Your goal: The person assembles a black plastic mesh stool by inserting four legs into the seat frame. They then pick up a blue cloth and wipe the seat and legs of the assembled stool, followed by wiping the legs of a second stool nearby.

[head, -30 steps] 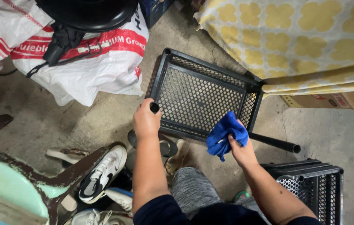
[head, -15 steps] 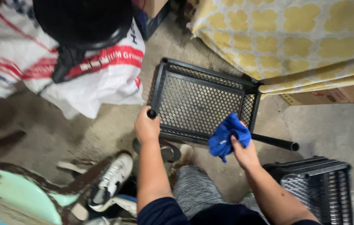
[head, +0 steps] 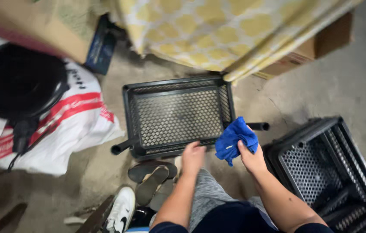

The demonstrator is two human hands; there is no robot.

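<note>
A black mesh tray (head: 178, 116) with tube legs sticking out at its corners lies on the concrete floor in front of me. My left hand (head: 193, 158) rests at the tray's near rim, fingers curled, holding nothing that I can make out. My right hand (head: 252, 157) grips a bunched blue cloth (head: 234, 139) just off the tray's near right corner, next to one black tube leg (head: 258, 126).
A second black mesh crate (head: 329, 168) stands at the right. A white and red sack (head: 70, 125) with a black round object (head: 17, 82) on it lies left. A yellow patterned cloth (head: 217, 30) covers boxes behind. Sandals (head: 150, 177) and a sneaker (head: 120, 211) lie near my knees.
The view has swung right and closer. My left hand let go of the tray's left leg and moved to the middle of the near rim. The blue cloth stays in my right hand.
</note>
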